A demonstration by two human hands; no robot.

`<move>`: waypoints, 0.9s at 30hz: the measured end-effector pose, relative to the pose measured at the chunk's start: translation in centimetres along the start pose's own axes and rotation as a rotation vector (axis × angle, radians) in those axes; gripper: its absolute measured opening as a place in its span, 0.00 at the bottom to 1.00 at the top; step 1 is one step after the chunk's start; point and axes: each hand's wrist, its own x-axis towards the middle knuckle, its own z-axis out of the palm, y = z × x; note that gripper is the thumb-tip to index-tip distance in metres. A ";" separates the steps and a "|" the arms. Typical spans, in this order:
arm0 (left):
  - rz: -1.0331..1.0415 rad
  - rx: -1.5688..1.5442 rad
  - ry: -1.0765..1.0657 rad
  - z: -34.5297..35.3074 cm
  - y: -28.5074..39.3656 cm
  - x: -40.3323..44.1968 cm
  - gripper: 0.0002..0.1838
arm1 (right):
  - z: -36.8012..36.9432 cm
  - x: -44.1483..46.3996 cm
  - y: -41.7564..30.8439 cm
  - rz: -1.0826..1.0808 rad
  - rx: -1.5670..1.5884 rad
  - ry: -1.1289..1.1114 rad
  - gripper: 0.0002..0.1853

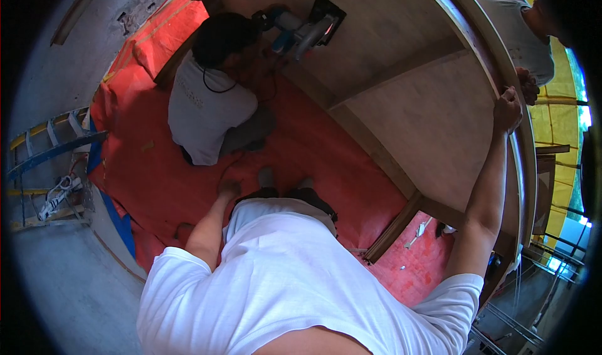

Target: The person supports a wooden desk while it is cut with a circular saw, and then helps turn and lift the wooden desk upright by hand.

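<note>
My right hand (509, 110) is raised at the far right, its fingers closed at the upper edge of the large wooden panel (401, 123). Low on my left side, my left hand (231, 189) is curled beside my thigh. A thin dark cord (233, 162) runs up from that hand toward a crouching co-worker (210, 104). That person is beside a blue circular saw (295, 35), which rests against the panel's face. Their hand near the saw's handle is in shadow.
A red sheet (144, 192) covers the floor. Wooden battens (394, 226) cross the panel and its lower end. A ladder (53, 142) and a white cable bundle (58, 195) are at left. Another person (523, 32) stands beyond the panel's rim, with a yellow tarp (561, 123) behind.
</note>
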 end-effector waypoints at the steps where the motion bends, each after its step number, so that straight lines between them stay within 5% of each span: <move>1: -0.003 -0.004 0.006 0.3 -0.2 0.2 0.17 | -0.1 0.0 -0.1 0.014 -0.007 -0.016 0.24; 8: 0.083 0.134 -0.150 0.8 -1.3 1.3 0.14 | 0.2 0.1 0.1 -0.002 0.002 0.015 0.24; 17: -0.222 -0.306 -0.174 -2.5 1.7 -1.3 0.14 | -0.3 -0.2 -0.7 0.030 -0.025 0.020 0.24; 20: 0.218 0.275 0.012 -1.4 1.1 -1.3 0.11 | -0.5 -0.2 -0.8 0.025 -0.028 0.007 0.24; 27: 0.136 0.237 -0.030 -2.6 2.7 -2.3 0.14 | -0.2 -0.1 -0.4 0.007 -0.010 0.019 0.24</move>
